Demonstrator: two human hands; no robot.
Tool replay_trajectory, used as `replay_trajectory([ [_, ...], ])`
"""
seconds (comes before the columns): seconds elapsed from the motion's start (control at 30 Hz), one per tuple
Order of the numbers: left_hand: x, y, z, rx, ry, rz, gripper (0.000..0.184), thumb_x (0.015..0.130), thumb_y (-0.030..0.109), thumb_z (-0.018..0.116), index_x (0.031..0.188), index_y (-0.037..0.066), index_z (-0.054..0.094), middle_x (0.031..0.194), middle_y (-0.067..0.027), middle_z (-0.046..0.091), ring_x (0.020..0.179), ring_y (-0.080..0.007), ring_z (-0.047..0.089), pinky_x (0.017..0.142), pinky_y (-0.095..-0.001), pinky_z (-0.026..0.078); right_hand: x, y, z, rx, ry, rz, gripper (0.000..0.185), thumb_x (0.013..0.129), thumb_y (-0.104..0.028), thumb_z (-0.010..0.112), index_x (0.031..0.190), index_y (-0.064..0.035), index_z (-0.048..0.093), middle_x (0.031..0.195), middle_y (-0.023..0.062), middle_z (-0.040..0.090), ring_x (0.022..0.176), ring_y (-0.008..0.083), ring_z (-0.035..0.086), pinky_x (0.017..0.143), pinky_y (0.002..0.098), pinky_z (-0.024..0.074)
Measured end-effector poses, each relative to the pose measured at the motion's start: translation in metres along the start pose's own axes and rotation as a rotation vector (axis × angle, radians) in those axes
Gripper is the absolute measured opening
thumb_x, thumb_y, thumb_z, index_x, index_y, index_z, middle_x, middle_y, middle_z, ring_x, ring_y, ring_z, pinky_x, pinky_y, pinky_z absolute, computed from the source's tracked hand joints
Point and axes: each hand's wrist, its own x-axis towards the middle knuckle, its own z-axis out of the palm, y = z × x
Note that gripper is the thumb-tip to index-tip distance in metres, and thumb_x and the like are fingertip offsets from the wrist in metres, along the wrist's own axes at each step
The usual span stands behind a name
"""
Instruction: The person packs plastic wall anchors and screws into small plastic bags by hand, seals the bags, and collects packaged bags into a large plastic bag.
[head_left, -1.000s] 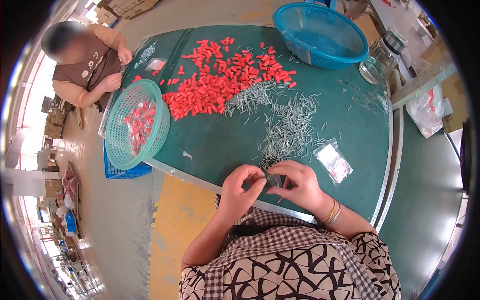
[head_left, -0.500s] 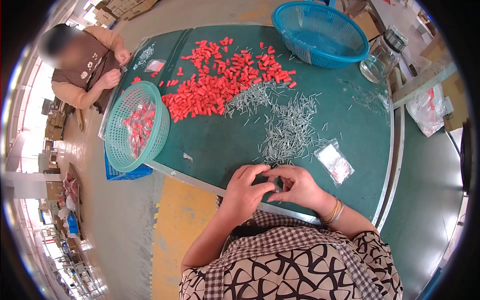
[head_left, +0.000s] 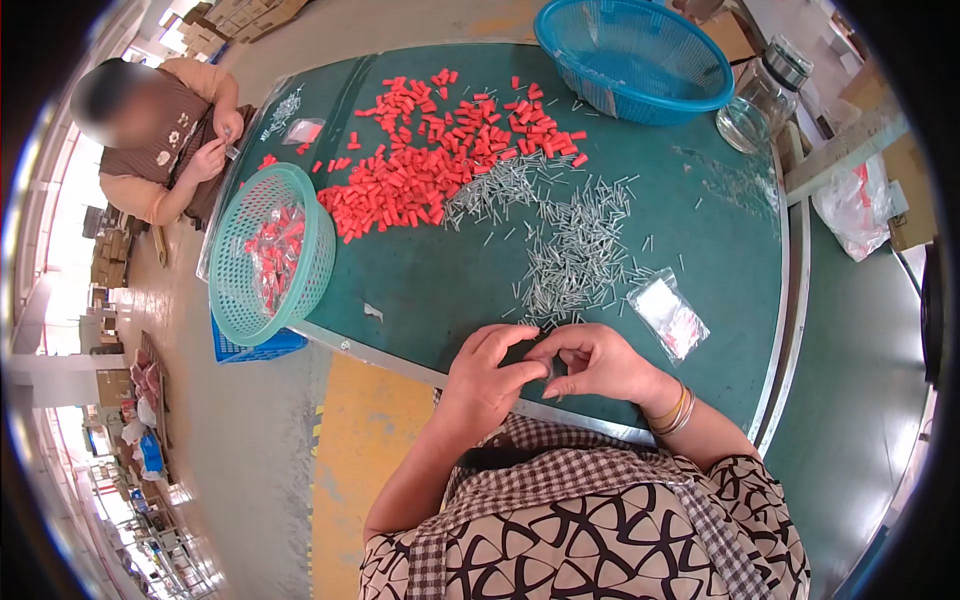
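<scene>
two bare hands near the table edge, just below the screw pile (head_left: 572, 262), fingertips close together around a small clear bag (head_left: 553, 373), mostly hidden by fingers. left hand (head_left: 492, 380): thumb and fingers narrow, pinching bag. right hand (head_left: 597, 369): fingers curled, narrow gap to thumb, at bag's other side; can't tell if it grips. bangles (head_left: 683, 412) on right wrist. bag contents: can't tell. filled clear packet (head_left: 670, 318) lies flat right of and lower than screw pile, near it. red plugs (head_left: 410, 180) in a heap left of and above screw pile, meeting its upper left part. green basket (head_left: 318, 262) well left of screw pile, clear packs with red pieces (head_left: 277, 255) inside. blue basket (head_left: 640, 68) above screw pile, apart; glass jar (head_left: 757, 105) upper right of it. other person (head_left: 150, 150) far upper left of screw pile, hands together.
</scene>
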Motion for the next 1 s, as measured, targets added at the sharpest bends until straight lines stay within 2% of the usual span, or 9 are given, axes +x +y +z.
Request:
replay_trajectory([
  [0.23, -0.001, 0.004, 0.002, -0.034, -0.036, -0.062, 0.023, 0.07, 0.001, 0.068, 0.092, 0.008, 0.068, 0.114, -0.0133, 0.06, 0.102, -0.0343, 0.058, 0.086, -0.0438, 0.048, 0.0, 0.004, 0.004, -0.148, 0.076, -0.065, 0.042, 0.068, -0.02, 0.086, 0.106, -0.0077, 0.07, 0.079, -0.0021, 0.062, 0.06, 0.0054, 0.043, 0.053, 0.0219, 0.0399],
  [0.53, -0.003, -0.001, 0.001, 0.006, -0.04, -0.004, 0.025, 0.067, 0.001, 0.068, 0.09, 0.009, 0.068, 0.113, -0.0117, 0.061, 0.1, -0.0334, 0.059, 0.084, -0.0437, 0.049, -0.002, -0.003, 0.01, -0.25, 0.105, -0.163, 0.044, 0.068, -0.019, 0.086, 0.106, -0.0057, 0.069, 0.085, 0.0005, 0.063, 0.061, 0.0082, 0.048, 0.054, 0.0231, 0.0441],
  [0.63, -0.003, -0.002, 0.001, 0.024, -0.043, 0.019, 0.025, 0.069, -0.001, 0.069, 0.092, 0.009, 0.069, 0.113, -0.0119, 0.061, 0.099, -0.0324, 0.06, 0.082, -0.0415, 0.05, -0.002, 0.002, 0.009, -0.187, 0.111, -0.129, 0.041, 0.069, -0.018, 0.085, 0.105, -0.006, 0.069, 0.086, 0.0, 0.064, 0.06, 0.0066, 0.045, 0.053, 0.0218, 0.0429],
  [0.73, -0.003, 0.003, 0.004, -0.152, 0.049, -0.118, 0.023, 0.072, -0.003, 0.07, 0.094, 0.006, 0.068, 0.105, -0.0122, 0.063, 0.093, -0.0313, 0.062, 0.078, -0.038, 0.051, 0.0, 0.008, 0.004, -0.065, 0.112, -0.09, 0.04, 0.07, -0.016, 0.085, 0.105, -0.0075, 0.069, 0.089, -0.0016, 0.065, 0.06, 0.004, 0.041, 0.052, 0.02, 0.0411],
  [0.83, -0.004, -0.004, -0.004, -0.207, 0.201, -0.338, 0.021, 0.075, -0.003, 0.071, 0.095, 0.003, 0.067, 0.094, -0.012, 0.065, 0.084, -0.0298, 0.063, 0.074, -0.0364, 0.051, 0.0, 0.004, 0.005, 0.007, 0.113, -0.057, 0.042, 0.069, -0.014, 0.085, 0.108, -0.009, 0.068, 0.09, -0.003, 0.065, 0.06, 0.0019, 0.038, 0.052, 0.0188, 0.0395],
  [0.87, -0.003, -0.01, -0.001, -0.172, 0.242, -0.446, 0.018, 0.074, -0.002, 0.072, 0.092, 0.001, 0.067, 0.086, -0.0125, 0.064, 0.078, -0.0303, 0.063, 0.071, -0.038, 0.051, 0.0, 0.004, 0.006, -0.01, 0.11, -0.066, 0.043, 0.069, -0.011, 0.085, 0.109, -0.0078, 0.068, 0.091, -0.002, 0.065, 0.06, 0.0015, 0.038, 0.051, 0.0184, 0.0405],
  [0.93, 0.004, -0.02, 0.001, 0.07, 0.167, -0.381, 0.018, 0.075, 0.0, 0.071, 0.091, 0.001, 0.066, 0.086, -0.0129, 0.064, 0.078, -0.0313, 0.062, 0.07, -0.0392, 0.05, 0.0, 0.002, 0.006, -0.046, 0.098, -0.085, 0.044, 0.069, -0.005, 0.084, 0.11, -0.0053, 0.067, 0.092, -0.0001, 0.065, 0.06, 0.0007, 0.038, 0.05, 0.0178, 0.0426],
  [1.0, 0.013, -0.027, 0.003, 0.306, 0.097, -0.255, 0.012, 0.078, 0.004, 0.067, 0.088, 0.001, 0.062, 0.084, -0.0127, 0.06, 0.079, -0.0321, 0.06, 0.068, -0.041, 0.049, 0.0, 0.002, 0.006, -0.074, 0.096, -0.102, 0.044, 0.069, -0.005, 0.084, 0.11, -0.0054, 0.067, 0.092, -0.0001, 0.065, 0.06, 0.0007, 0.038, 0.05, 0.0175, 0.0424],
])
